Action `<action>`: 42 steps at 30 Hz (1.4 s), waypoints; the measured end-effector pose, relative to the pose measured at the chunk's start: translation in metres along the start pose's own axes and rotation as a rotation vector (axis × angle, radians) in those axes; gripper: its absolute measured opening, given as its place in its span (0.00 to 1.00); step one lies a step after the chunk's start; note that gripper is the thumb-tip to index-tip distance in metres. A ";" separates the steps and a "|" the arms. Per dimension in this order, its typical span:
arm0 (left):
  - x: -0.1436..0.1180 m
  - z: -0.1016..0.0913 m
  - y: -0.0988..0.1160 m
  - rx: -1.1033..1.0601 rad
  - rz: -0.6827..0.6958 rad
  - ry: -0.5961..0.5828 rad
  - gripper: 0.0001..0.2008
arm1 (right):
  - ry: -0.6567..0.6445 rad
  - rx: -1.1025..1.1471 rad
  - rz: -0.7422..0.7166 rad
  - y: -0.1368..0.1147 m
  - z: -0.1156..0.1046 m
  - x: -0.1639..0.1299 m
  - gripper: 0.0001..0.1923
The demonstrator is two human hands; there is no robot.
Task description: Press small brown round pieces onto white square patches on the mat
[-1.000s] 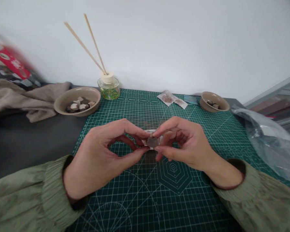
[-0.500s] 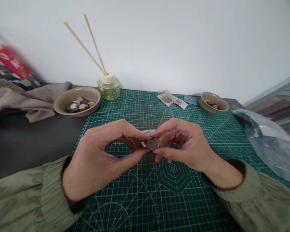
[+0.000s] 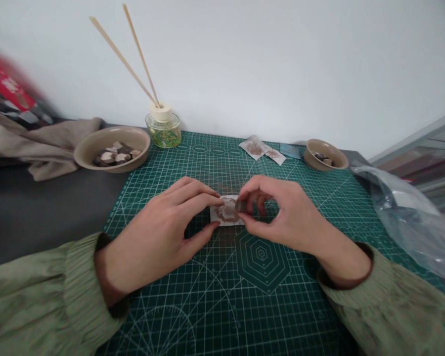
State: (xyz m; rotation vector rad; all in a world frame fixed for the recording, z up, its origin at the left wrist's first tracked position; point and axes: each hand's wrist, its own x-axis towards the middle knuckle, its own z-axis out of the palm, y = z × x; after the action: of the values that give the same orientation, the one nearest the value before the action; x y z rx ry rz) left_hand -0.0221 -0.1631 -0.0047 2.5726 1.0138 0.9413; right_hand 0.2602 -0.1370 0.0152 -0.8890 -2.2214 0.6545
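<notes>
My right hand (image 3: 276, 210) pinches a small round grey-brown piece (image 3: 240, 205) between thumb and fingertips; its exact kind is unclear. It is at the right end of a white paper piece (image 3: 228, 210) with brown smears, which lies flat on the green cutting mat (image 3: 193, 306). At the paper's left end, my left hand (image 3: 170, 225) has its thumb and fingers apart, the tips at the paper's edges and nothing gripped between them. The right fingers hide part of the paper's right end.
A bowl of dark and pale chunks (image 3: 113, 165) stands at left, a smaller bowl (image 3: 325, 155) at right. Behind are a reed diffuser (image 3: 163, 128) and brown-stained papers (image 3: 257, 147). A cloth (image 3: 55, 146) lies far left, a clear plastic bag (image 3: 404, 217) far right.
Both hands held the round piece together before. My left hand has let go and moved left onto the paper, while my right keeps the piece, slightly right, and the paper shows more.
</notes>
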 end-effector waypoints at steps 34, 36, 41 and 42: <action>-0.004 0.010 -0.016 0.021 0.018 -0.044 0.16 | -0.075 -0.091 -0.018 0.017 0.017 0.001 0.05; -0.003 0.009 -0.015 0.029 0.020 -0.052 0.16 | -0.055 -0.074 -0.023 0.016 0.018 0.001 0.05; -0.003 0.009 -0.014 0.041 -0.011 -0.074 0.17 | -0.072 -0.050 0.007 0.014 0.016 0.000 0.05; -0.004 0.009 -0.013 0.044 -0.015 -0.082 0.17 | -0.069 -0.061 0.020 0.014 0.015 0.000 0.04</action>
State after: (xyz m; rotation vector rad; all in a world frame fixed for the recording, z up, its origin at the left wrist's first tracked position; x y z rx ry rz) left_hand -0.0259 -0.1556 -0.0189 2.6117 1.0417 0.8117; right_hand 0.2551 -0.1308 -0.0036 -0.9329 -2.3077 0.6379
